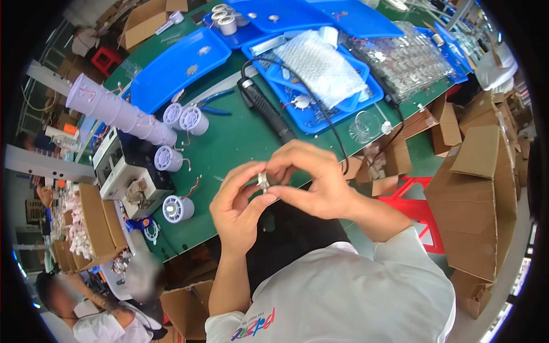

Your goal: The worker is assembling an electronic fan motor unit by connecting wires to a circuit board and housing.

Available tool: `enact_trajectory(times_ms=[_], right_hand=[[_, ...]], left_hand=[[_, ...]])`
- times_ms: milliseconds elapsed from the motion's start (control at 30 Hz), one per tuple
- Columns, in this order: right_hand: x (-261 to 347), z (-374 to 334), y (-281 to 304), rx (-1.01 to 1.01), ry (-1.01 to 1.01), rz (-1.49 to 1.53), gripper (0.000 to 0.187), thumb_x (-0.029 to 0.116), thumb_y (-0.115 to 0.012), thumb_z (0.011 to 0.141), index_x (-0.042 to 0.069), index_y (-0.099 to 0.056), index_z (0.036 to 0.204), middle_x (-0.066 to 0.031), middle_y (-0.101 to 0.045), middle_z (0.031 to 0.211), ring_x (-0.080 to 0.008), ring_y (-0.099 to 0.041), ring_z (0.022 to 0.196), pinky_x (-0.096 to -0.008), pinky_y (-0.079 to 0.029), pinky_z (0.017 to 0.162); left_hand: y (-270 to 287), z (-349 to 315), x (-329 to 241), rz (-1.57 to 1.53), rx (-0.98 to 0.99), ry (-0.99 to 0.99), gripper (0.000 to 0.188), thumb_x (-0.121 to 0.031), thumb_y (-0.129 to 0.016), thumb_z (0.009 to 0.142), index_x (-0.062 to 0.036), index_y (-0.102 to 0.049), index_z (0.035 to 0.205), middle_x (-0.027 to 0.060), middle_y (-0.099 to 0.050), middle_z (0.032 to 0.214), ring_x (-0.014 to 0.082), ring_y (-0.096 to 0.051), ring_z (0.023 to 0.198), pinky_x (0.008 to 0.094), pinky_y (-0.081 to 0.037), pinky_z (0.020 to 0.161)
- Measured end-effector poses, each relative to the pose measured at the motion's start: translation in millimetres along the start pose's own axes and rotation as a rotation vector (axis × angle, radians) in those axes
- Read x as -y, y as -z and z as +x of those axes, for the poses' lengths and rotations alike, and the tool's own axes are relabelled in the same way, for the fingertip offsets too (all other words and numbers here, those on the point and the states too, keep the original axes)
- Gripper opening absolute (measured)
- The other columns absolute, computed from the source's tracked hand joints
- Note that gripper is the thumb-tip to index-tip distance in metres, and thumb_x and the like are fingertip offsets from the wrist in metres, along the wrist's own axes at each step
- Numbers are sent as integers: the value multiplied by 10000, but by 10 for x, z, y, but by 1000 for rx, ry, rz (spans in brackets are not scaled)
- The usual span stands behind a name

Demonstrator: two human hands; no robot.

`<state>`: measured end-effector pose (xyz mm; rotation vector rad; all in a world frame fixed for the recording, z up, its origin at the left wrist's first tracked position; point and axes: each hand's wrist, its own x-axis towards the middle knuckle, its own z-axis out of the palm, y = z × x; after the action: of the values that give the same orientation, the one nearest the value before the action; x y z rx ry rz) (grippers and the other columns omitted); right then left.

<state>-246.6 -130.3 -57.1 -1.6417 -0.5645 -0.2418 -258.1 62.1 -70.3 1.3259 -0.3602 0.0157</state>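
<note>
Between my two hands, close to the front edge of the green table (211, 154), is a small silvery metal part (263, 182); its exact kind is too small to make out. My left hand (239, 197) pinches it from the left with thumb and fingers. From the other side my right hand (309, 178) grips the same part, fingers curled and thumb pressed toward it. Just beyond my hands lies a black electric screwdriver (266, 108) with a cable. Several pale lilac cylindrical housings with wires stand to the left, the closest one (178, 209) upright on the table.
Blue trays (177, 71) line the far side, one under bubble wrap (323, 68). Blue-handled pliers (216, 108) lie behind the housings. A black-and-white machine (134, 171) and a stack of lilac housings (120, 111) stand left. Cardboard boxes (472, 188) and a red stool (420, 214) are right.
</note>
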Motion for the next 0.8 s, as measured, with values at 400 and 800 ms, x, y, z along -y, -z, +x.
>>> enact_trajectory(times_ms=[400,800], right_hand=[[-1,-42,-122,38,-101,260,313,-61,-797,823,-29,-703,1120,-110,-649,1080,-181,-619,862,-288,-553,771],[-14,-50,-119,-2,-135,227,343,-66,-823,787,-30,-705,1107,-110,-643,1074,-166,-611,855,-270,-539,762]], left_hand=[[5,-135,-31,79,-76,-108,426,71,-789,871,30,-693,1285,169,-670,1282,230,-693,1050,318,-618,939],[39,-90,-53,-22,-3,-62,427,91,-752,897,65,-665,1314,187,-661,1315,253,-701,1082,346,-623,976]])
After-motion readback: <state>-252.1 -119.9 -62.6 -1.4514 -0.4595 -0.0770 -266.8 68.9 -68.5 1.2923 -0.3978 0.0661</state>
